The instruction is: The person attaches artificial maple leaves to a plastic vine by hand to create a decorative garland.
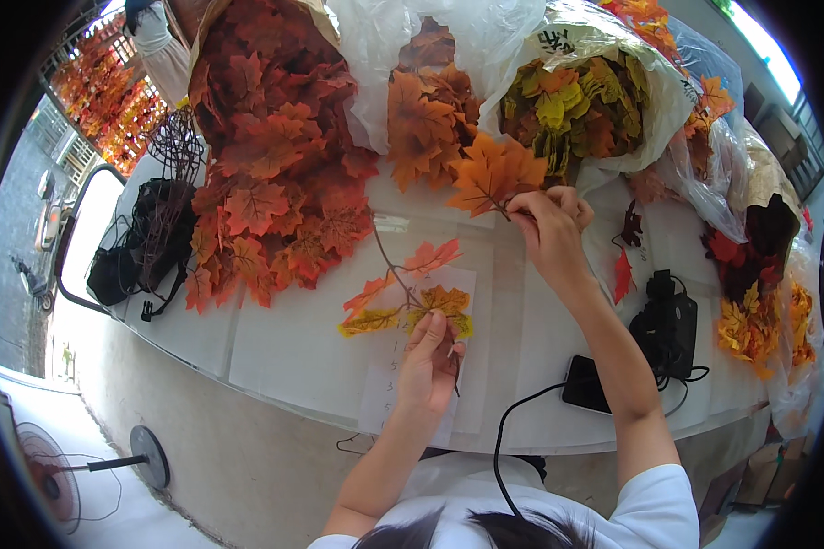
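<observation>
My left hand (428,360) is closed around a thin brown artificial branch (395,268) in front of the middle of the table. Red leaves and yellow-brown leaves spread from the branch just beyond my fingers. Farther off and to the right, my right hand (556,227) pinches the stem end of an orange artificial maple leaf (496,174). Whether it is a single leaf or a few stacked together I cannot tell. Under the branch lies a white paper sheet (384,389) with handwriting, partly hidden by my left hand and the leaves.
Red leaves (270,156) spill from a bag at the back left. Orange leaves (423,119) and a bag of green-brown leaves (572,101) stand behind my right hand. A black phone (586,384) and cabled black device (666,325) lie right; a black strapped bag (128,265) lies left.
</observation>
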{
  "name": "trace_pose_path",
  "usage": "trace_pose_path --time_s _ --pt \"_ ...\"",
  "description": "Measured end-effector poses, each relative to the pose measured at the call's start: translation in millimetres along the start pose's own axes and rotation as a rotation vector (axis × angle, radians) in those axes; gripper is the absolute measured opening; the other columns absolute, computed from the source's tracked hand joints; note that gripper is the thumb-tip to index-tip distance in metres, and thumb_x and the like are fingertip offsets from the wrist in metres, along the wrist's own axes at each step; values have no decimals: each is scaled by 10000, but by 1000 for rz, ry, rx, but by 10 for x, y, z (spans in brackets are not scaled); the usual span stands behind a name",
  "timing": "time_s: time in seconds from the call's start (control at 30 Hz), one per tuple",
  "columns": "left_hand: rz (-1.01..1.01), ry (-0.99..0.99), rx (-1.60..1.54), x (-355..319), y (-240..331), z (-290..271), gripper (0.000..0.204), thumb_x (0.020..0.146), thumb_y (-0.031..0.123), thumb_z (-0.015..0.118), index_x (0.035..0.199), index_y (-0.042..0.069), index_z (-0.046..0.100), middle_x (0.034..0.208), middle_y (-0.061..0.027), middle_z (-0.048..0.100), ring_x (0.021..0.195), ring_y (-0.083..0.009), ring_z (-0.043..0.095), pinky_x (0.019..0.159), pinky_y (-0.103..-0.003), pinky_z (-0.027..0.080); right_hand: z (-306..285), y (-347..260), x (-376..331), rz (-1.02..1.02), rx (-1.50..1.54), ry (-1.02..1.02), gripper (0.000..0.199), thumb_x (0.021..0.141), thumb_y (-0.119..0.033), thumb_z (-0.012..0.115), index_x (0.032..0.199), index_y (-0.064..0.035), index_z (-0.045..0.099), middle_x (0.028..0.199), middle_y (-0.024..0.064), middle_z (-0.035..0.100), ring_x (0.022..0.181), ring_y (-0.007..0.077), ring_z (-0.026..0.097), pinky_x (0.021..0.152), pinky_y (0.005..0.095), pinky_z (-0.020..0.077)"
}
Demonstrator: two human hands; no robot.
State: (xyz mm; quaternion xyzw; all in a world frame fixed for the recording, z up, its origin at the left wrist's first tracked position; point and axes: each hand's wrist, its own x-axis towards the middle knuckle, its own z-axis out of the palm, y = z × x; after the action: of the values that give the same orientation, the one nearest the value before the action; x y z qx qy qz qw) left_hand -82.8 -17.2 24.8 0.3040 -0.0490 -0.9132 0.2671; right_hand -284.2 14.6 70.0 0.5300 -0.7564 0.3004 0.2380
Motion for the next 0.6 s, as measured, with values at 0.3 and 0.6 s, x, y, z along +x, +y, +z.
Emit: trace_pose_path --time_s 0.3,0.6 --pt "30 -15 -8 10 33 21 70 791 161 567 850 123 573 783 21 569 743 -95 525 576 -206 409 -8 431 -221 462 348 -292 124 641 -12 647 731 -57 576 725 40 590 725 112 546 701 249 418" --pt "71 -179 120 -136 10 75 88 773 147 596 849 106 579 797 11 560 771 -86 509 633 -232 414 -291 -747 -673 418 785 -252 197 625 6 687 732 -35 527 720 12 574 661 77 549 596 194 439"
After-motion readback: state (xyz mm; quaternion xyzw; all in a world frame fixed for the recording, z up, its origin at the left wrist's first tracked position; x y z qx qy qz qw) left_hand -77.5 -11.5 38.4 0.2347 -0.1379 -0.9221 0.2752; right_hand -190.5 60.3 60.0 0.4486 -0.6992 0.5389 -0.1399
